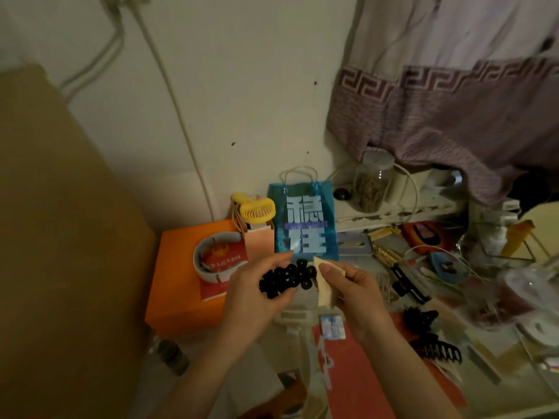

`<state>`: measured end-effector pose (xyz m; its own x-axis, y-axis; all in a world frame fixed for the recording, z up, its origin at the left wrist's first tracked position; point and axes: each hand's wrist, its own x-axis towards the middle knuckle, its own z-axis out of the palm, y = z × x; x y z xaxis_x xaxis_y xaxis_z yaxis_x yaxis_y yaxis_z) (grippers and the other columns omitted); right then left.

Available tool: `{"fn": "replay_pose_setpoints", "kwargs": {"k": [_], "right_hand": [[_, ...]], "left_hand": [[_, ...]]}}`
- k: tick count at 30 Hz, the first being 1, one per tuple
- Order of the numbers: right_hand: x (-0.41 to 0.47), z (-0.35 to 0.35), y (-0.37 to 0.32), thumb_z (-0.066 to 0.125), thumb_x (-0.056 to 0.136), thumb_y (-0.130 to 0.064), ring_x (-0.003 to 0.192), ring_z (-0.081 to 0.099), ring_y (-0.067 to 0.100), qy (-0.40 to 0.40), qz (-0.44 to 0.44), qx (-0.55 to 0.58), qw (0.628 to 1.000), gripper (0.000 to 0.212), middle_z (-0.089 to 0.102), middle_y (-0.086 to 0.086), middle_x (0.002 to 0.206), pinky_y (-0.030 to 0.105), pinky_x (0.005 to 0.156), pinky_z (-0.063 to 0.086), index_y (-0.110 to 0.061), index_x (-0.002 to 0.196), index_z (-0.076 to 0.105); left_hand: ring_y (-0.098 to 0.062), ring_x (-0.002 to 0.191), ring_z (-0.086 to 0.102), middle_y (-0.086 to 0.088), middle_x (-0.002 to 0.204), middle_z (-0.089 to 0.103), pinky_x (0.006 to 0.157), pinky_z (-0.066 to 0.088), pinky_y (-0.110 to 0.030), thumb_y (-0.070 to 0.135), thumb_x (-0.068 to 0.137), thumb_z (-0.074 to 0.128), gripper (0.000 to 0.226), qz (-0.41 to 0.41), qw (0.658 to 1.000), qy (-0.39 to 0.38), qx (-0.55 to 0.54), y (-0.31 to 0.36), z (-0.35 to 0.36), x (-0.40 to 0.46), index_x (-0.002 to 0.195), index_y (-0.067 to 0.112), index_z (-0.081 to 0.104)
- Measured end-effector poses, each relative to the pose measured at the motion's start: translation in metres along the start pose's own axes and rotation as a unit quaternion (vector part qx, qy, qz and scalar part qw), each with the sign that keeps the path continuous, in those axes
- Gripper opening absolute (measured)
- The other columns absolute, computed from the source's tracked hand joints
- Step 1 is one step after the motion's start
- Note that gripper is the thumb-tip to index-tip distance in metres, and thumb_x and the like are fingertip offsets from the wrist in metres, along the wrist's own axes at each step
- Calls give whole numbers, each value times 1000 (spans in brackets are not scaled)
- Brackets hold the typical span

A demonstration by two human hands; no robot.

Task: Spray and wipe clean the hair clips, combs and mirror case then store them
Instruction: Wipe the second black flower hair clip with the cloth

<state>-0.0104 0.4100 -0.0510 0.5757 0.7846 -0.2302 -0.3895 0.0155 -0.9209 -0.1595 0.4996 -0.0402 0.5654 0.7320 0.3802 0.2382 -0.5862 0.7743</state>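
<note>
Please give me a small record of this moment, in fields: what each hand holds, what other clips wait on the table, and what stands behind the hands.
left hand: left hand holds a black flower-shaped hair clip
right hand: right hand pinches a beige cloth against the clip
clips waiting: two black claw clips lie on the table, right of the hands
behind the hands: blue gift bag, yellow handheld fan, orange box

Both hands work above the table's near edge, where the red paper lies flat and low. Ahead, the upright blue bag blocks the way. To the left, the orange box stands raised. On the right, claw clips, a jar and loose clutter crowd the surface.
</note>
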Motion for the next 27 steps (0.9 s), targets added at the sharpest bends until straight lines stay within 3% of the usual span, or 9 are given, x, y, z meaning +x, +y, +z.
{"fn": "replay_pose_setpoints", "kwargs": {"k": [7, 12, 15, 20, 24, 27], "right_hand": [[7, 16, -23, 63, 87, -10, 58, 63, 10, 21, -44, 26, 998, 10, 71, 3, 69, 21, 47, 47, -9, 90, 72], [13, 20, -40, 61, 88, -10, 62, 63, 16, 25, -45, 59, 997, 14, 71, 7, 74, 28, 56, 48, -4, 95, 70], [15, 21, -49, 60, 88, -9, 58, 63, 13, 23, -49, 80, 995, 12, 69, 8, 73, 24, 52, 50, -3, 94, 69], [17, 23, -57, 60, 87, -11, 82, 62, 29, 20, -56, 81, 995, 26, 68, 22, 100, 36, 69, 48, 1, 109, 67], [15, 23, -63, 61, 87, -13, 88, 64, 35, 34, -83, 44, 995, 22, 71, 22, 98, 41, 73, 51, -3, 105, 70], [13, 22, -71, 61, 89, -14, 94, 66, 36, 50, -124, 16, 991, 18, 73, 16, 95, 49, 84, 53, -8, 102, 72]], "left_hand": [[10, 107, 55, 19, 108, 64, 84, 42, -3, 14, 66, 85, 67, 23, 999, 16, -18, 25, -21, 24, 121, 37, 56], [17, 101, 56, 23, 110, 66, 74, 44, -2, 23, 70, 77, 57, -76, 987, -11, -143, 36, -38, 37, 123, 29, 57], [14, 96, 60, 25, 104, 66, 70, 49, -7, 40, 71, 65, 41, -123, 976, -12, -179, 39, -45, 42, 113, 37, 63], [-2, 97, 67, 16, 104, 72, 72, 53, -15, 29, 78, 69, 26, -156, 965, -23, -207, 43, -48, 48, 103, 35, 70], [-11, 95, 69, 11, 105, 72, 86, 56, -34, 27, 83, 69, 25, -174, 965, 1, -198, 45, -52, 51, 107, 32, 70], [-13, 86, 72, 11, 97, 74, 76, 59, -32, 28, 79, 69, 19, -177, 960, 25, -218, 46, -56, 52, 95, 37, 73]]}}
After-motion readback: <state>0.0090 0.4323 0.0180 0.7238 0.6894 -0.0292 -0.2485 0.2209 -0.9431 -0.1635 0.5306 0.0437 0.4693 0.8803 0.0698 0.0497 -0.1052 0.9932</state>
